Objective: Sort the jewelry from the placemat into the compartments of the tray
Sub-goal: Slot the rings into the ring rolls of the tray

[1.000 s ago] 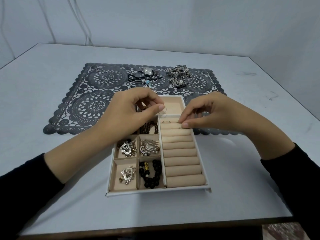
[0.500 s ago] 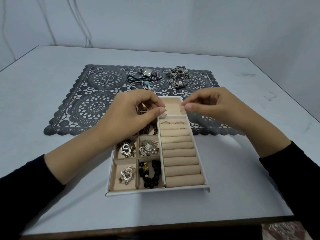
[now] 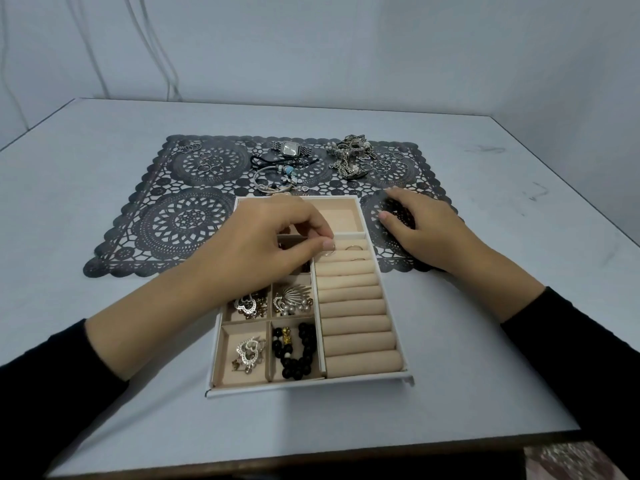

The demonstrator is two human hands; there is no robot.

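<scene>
single head-worn view, set above the near edge of the surface and facing forward and down. the wide lens bends the far edge and side edges inward. both hands, left and right, enter from the bottom corners, forearms close to the lens. the tray sits near and central; the placemat lies beyond it, mid-frame. a pale wall fills the upper third. no second view shares the scene.
</scene>
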